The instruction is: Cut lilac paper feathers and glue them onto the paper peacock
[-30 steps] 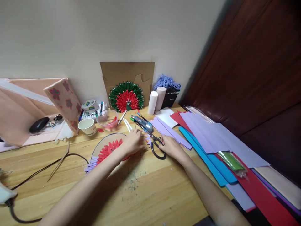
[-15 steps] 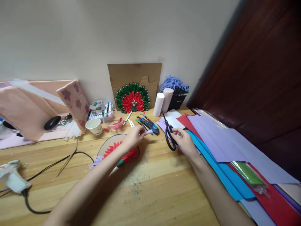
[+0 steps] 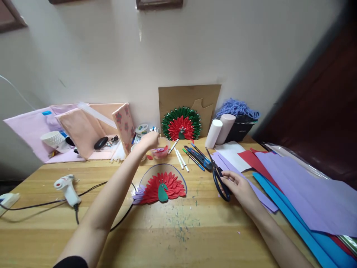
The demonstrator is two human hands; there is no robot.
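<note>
My left hand (image 3: 149, 140) reaches far back over the table to the clear plastic bowl (image 3: 161, 152) holding red bits, fingers closed; whether they hold anything is hidden. My right hand (image 3: 239, 186) grips the handles of black scissors (image 3: 217, 175), which point away across purple paper strips (image 3: 248, 184). Between my arms lies a paper peacock (image 3: 161, 186) with red feathers, a green body and purple outer feathers on a round card.
A glue gun (image 3: 67, 188) with a black cable lies at left. Pens and markers (image 3: 192, 156) are scattered behind the peacock. A finished green and red peacock (image 3: 181, 124) leans on cardboard. Coloured paper sheets (image 3: 301, 178) cover the right side. White rolls (image 3: 220, 132) stand at the back.
My left hand left the peacock craft and reached back to the plastic bowl. My right hand lifted the scissors off the table and holds them. The view tilted up and leftward.
</note>
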